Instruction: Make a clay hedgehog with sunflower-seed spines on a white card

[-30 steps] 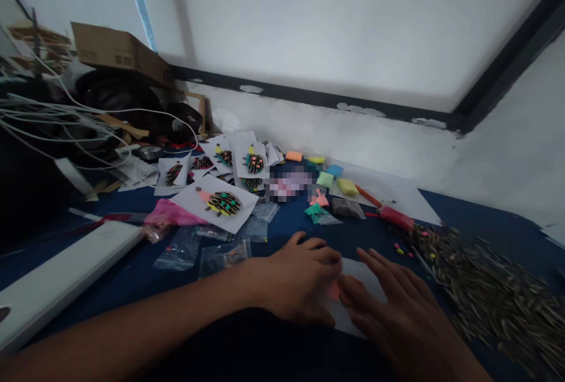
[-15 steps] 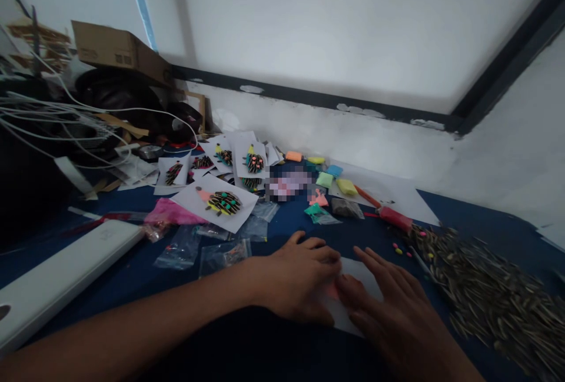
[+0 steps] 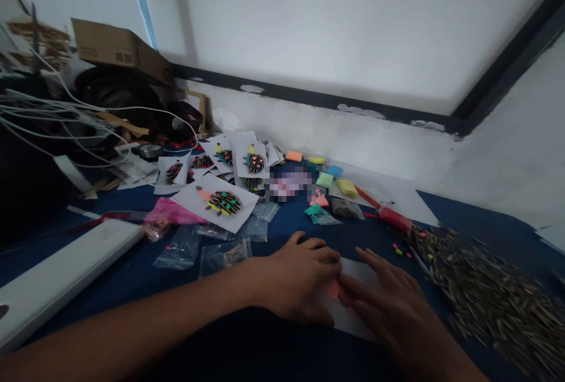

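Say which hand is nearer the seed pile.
Right. The right hand is at the white sheet, left of the seed pile; the left hand is farther left, beyond the right.

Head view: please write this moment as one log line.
left hand: over paper; right hand: over paper; pink piece: between hands; seed heap: at right

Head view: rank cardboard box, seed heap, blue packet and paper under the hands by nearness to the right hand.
1. Paper: under the right hand.
2. Seed heap: on its right.
3. Blue packet: ahead, slightly left.
4. Cardboard box: far left.
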A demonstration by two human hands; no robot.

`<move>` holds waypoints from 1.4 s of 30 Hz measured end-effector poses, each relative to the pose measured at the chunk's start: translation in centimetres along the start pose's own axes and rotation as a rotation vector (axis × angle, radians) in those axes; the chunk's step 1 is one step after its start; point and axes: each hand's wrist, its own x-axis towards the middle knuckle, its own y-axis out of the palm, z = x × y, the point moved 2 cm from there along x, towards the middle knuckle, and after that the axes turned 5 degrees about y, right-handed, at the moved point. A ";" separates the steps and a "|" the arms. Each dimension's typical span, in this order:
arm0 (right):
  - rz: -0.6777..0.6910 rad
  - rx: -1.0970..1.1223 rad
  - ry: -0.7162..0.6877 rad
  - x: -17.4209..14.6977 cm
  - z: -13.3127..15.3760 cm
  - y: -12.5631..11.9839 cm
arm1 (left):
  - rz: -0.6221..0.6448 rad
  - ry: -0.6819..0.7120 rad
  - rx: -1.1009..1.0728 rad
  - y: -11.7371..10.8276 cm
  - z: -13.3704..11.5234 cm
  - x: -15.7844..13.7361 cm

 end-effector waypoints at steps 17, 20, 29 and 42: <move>-0.012 -0.014 -0.007 0.2 0.0 0.2 | 0.003 -0.012 -0.028 0.1 0.0 0.1; -0.005 -0.033 -0.033 0.5 0.1 0.1 | -0.003 -0.011 -0.026 0.2 0.1 0.0; -0.133 -0.052 -0.105 0.0 0.1 -0.4 | 0.013 0.012 0.015 0.1 0.1 -0.1; -0.133 -0.088 -0.159 -0.3 0.8 0.0 | 0.044 -0.004 0.023 0.0 -0.2 -0.2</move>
